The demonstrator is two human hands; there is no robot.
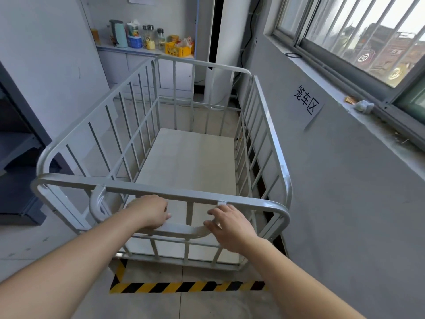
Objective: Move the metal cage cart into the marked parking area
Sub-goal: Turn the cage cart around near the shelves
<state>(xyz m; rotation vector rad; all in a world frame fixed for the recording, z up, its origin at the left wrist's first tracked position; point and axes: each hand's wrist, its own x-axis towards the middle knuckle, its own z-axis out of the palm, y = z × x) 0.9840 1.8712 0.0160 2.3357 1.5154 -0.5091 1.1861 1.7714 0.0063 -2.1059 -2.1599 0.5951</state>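
Observation:
The grey metal cage cart [161, 192] stands in front of me, close along the grey wall on the right, with a pale flat floor inside and nothing loaded. Its near end sits just beyond the yellow-and-black floor tape [184, 287] that marks the parking area; the tape's left strip runs under the cart's near left corner. My left hand [150, 211] is curled over the cart's push handle [181, 230]. My right hand [230, 223] rests on the handle's right end with its fingers loosely bent and partly spread.
A paper sign with black characters [307, 102] hangs on the right wall under a barred window [358, 38]. A dark metal shelf [16, 162] stands at the left. At the back, a counter [142, 50] carries a kettle, jars and a yellow crate.

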